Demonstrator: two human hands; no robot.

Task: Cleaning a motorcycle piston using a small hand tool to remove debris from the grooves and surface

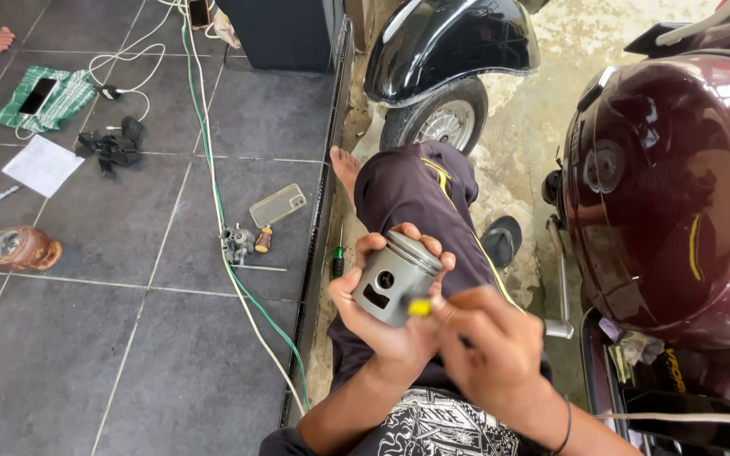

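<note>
fingers of left hand (382,325) wrapped around grey piston (396,278); right hand (487,355) pinching yellow-tipped tool (420,307).

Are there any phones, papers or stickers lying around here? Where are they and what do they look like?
Phone: far left floor, on a green cloth; dark screen.
Phone: top edge by cables; dark.
Phone case: floor near the carburettor; clear rectangle.
Paper: left floor; white sheet.
Phone: bottom right, by the maroon scooter; black screen.
</note>
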